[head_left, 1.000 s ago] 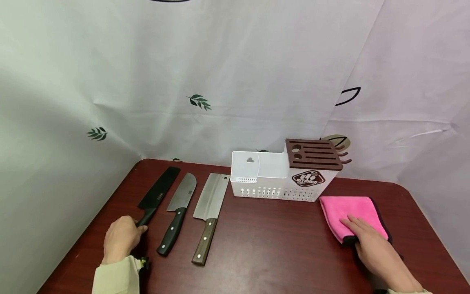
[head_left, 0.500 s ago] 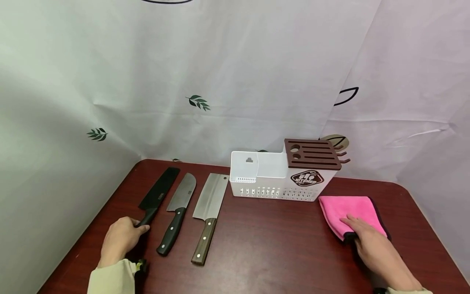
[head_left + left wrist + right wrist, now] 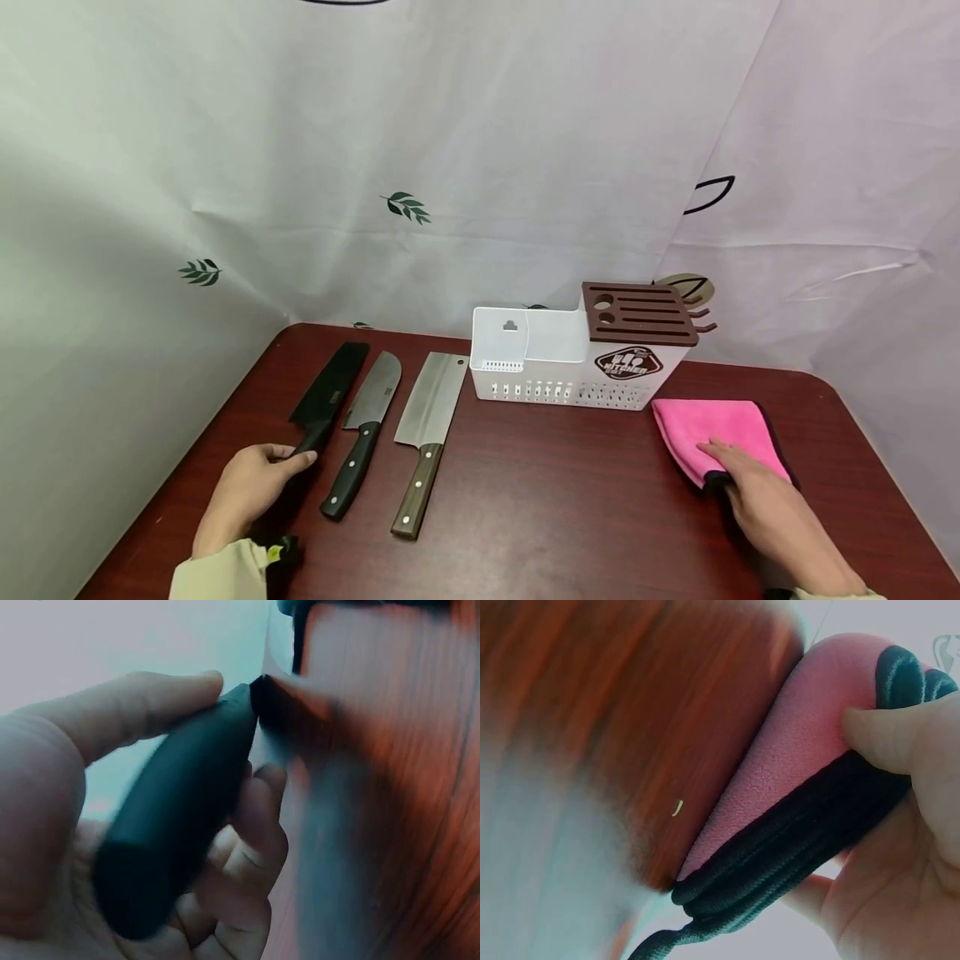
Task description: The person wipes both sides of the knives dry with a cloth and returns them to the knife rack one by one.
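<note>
My left hand (image 3: pixel 251 483) grips the black handle of a black-bladed knife (image 3: pixel 330 387) at the table's left side. In the left wrist view, the handle (image 3: pixel 176 810) lies between the thumb and curled fingers. To its right lie a knife with a black riveted handle (image 3: pixel 352 471) and a cleaver with a wooden handle (image 3: pixel 418 492). At the right, my right hand (image 3: pixel 772 508) holds the near edge of a folded pink cloth (image 3: pixel 738 425) with black trim. The right wrist view shows the thumb on the folds of the cloth (image 3: pixel 795 750), other fingers partly hidden behind it.
A white perforated knife rack (image 3: pixel 551 383) with a brown slotted top (image 3: pixel 641 312) stands at the back, right of centre. Brown hooks stick out from its right end. The dark red table (image 3: pixel 570 508) meets pale curtains at the back and sides.
My left hand has shifted slightly right and forward along with the black knife's handle, and the blade has turned a little. The right hand and the cloth stay almost still.
</note>
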Available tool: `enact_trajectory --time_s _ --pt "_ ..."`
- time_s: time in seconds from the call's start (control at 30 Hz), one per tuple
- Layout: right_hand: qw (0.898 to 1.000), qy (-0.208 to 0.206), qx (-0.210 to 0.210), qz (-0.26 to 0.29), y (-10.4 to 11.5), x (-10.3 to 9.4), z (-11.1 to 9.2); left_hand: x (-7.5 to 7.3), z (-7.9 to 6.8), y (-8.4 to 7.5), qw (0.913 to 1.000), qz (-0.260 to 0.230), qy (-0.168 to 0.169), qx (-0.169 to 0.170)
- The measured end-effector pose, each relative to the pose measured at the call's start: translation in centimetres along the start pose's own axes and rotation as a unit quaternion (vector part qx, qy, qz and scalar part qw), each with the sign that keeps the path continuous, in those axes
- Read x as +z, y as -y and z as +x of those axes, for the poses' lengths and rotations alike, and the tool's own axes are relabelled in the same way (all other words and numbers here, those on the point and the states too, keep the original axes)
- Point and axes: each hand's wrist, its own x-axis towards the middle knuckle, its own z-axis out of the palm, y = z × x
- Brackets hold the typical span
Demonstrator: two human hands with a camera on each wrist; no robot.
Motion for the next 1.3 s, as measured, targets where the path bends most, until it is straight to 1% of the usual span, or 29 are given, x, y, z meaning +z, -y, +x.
enact_trajectory --time_s 0.13,0.27,0.43,0.53,0.67,0.77,0.93,1.07,1.17,1.3 --pt "1.000 0.000 -0.002 0.000 -0.1 0.0 0.0 0.1 -0.2 0.1 0.9987 -0.050 0.006 0.000" --pt "1.000 0.000 -0.003 0.002 -0.2 0.1 0.0 0.2 -0.3 0.2 0.9943 -0.103 0.024 0.001" --pt "1.000 -0.004 -0.004 0.006 -0.2 0.1 0.1 0.2 -0.6 0.4 0.9887 -0.143 0.044 -0.002" --pt "1.000 -0.005 0.001 0.008 -0.1 0.0 0.1 0.1 -0.6 0.4 0.9870 -0.154 0.047 -0.003" --pt "1.000 0.005 0.026 0.002 0.2 -0.4 0.2 0.2 -0.8 0.4 0.9868 -0.155 0.045 -0.001" --pt "0.999 0.012 0.047 0.003 0.5 -0.8 0.3 0.2 -1.0 0.4 0.9891 -0.141 0.042 0.002" --pt "0.997 0.005 0.073 0.016 0.7 -1.1 0.3 0.0 -1.3 0.2 0.9921 -0.118 0.042 0.000" --pt "0.994 -0.005 0.105 0.017 0.9 -1.3 0.4 -0.4 -1.5 0.0 0.9932 -0.107 0.046 -0.005" --pt "0.991 -0.018 0.129 0.017 1.1 -1.6 0.5 -0.6 -1.9 -0.2 0.9938 -0.102 0.042 -0.005" --pt "0.988 -0.044 0.147 0.019 1.4 -1.9 0.6 -0.9 -2.5 -0.6 0.9940 -0.107 0.024 -0.002"
